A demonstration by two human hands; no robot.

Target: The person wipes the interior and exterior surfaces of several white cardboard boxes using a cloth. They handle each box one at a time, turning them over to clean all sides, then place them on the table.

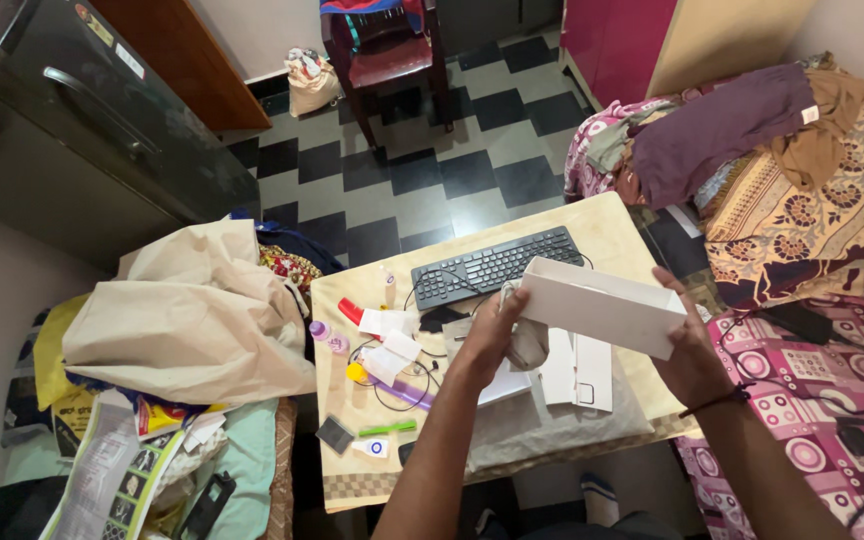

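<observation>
I see both hands raised over the small cream-topped table (pixel 612 235), carrying a long white rectangular cardboard box (pixel 602 305) with its open side up. The right hand (pixel 690 350) grips the box's near right end, thumb hooked over the top rim. The left hand (pixel 492 330) is closed on a crumpled grey-beige cloth (pixel 527 340) and presses it against the box's left end. The box hangs tilted, its left end higher and farther from me, above the table's right half and not touching the surface.

Directly below the box lie flat white cardboard pieces (pixel 577 370) on a grey fabric sheet (pixel 552 425) that drapes over the table's near edge. Behind the box, a black computer keyboard (pixel 497 265) sits close to the far edge, angled with the tabletop. The left half is crowded: a red-capped tube (pixel 352 312), small white packets (pixel 392 345), a purple pen-like stick (pixel 407 392), black cables (pixel 392 400) and a green comb (pixel 389 428) near the front edge.

Open room is tight on my sides. A heap of beige cloth (pixel 192 310) on piled papers butts the table's left edge, and a patterned pink bedspread (pixel 812 400) presses against the right. The clearest space is the black-and-grey checkered floor (pixel 432 170) beyond the far edge, running to a dark red plastic chair (pixel 387 50).
</observation>
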